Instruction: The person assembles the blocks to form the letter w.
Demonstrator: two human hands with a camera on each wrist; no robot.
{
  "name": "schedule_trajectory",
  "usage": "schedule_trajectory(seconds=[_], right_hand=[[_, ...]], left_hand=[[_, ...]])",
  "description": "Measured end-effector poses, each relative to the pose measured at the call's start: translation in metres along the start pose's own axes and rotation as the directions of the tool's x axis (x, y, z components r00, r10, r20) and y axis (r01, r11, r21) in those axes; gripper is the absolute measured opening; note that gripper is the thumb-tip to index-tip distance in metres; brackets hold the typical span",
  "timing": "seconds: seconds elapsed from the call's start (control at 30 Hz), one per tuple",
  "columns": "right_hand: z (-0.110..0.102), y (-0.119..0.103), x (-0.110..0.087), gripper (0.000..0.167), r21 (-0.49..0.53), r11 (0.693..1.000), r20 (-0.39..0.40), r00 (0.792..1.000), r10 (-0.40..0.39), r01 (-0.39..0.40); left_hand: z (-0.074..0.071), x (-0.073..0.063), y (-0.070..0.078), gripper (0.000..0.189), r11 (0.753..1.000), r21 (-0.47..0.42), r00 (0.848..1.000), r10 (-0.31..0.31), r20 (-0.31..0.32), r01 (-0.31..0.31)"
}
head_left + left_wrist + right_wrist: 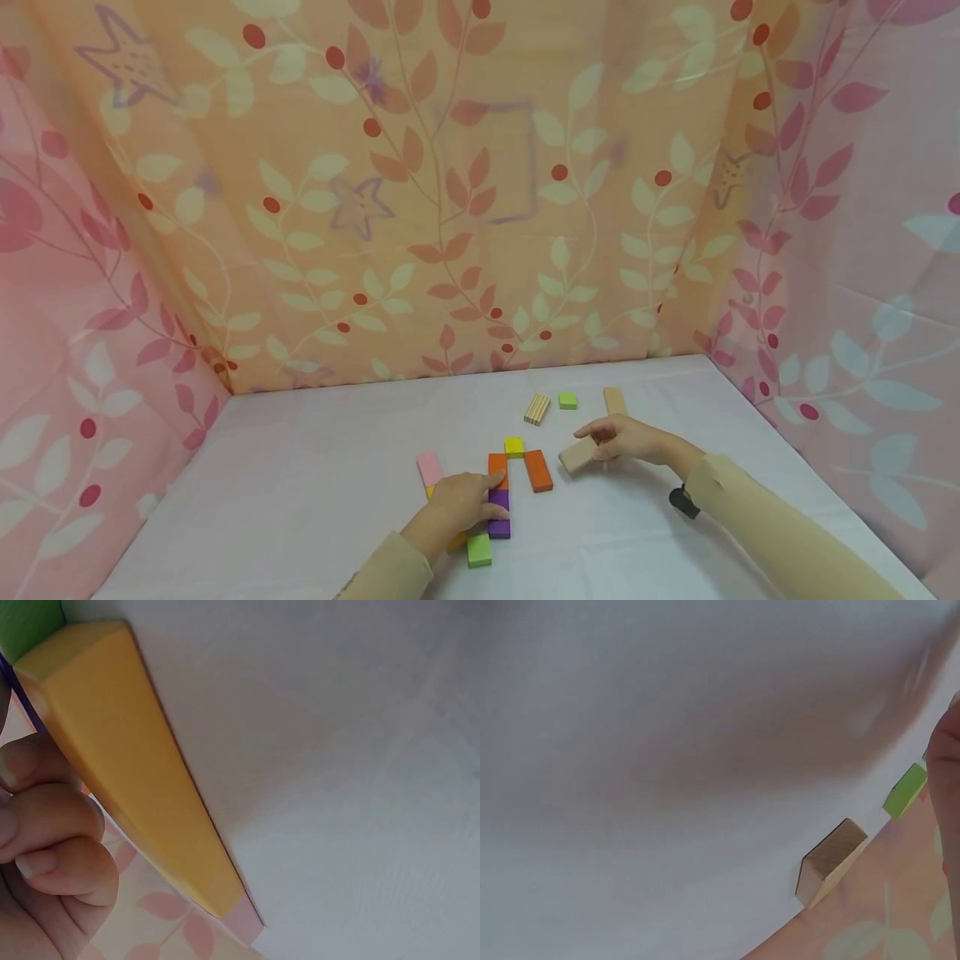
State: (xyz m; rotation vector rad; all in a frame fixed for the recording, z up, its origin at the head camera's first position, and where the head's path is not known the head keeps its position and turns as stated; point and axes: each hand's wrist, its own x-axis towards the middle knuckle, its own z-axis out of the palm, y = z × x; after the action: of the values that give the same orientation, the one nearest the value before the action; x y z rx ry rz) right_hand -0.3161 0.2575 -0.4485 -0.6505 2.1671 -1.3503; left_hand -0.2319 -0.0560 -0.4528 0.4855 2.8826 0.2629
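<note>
My left hand (pixel 456 508) reaches over a row of coloured blocks. Its forefinger rests on an orange block (pixel 497 460) and its thumb on a purple block (pixel 501 497). Curled fingers (pixel 64 817) of this hand show in the left wrist view beside a long yellow-orange block (pixel 135 772); a pink block (pixel 427 467) lies beyond that one. A green block (pixel 479 551) sits at the near end. With thumb and fingertips, my right hand (pixel 630 439) pinches a plain wooden block (pixel 576 457), right of a second orange block (pixel 538 471). The right wrist view hides its grip.
A yellow block (pixel 513 447) stands just beyond the orange ones. Farther back on the white table (pixel 322 467) are a bundle of thin wooden sticks (pixel 537 409), a small green block (pixel 567 401) and another wooden block (pixel 614 401). Patterned curtains (pixel 480 275) enclose the back and sides.
</note>
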Motion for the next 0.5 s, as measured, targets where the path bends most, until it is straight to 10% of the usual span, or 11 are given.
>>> schedule_trajectory(seconds=[0.5], right_hand=[[0.012, -0.002, 0.001, 0.032, 0.046, 0.999, 0.066, 0.998, 0.008, -0.011]], left_hand=[[0.0, 0.002, -0.001, 0.066, 1.0, -0.013, 1.0, 0.005, 0.004, -0.005]])
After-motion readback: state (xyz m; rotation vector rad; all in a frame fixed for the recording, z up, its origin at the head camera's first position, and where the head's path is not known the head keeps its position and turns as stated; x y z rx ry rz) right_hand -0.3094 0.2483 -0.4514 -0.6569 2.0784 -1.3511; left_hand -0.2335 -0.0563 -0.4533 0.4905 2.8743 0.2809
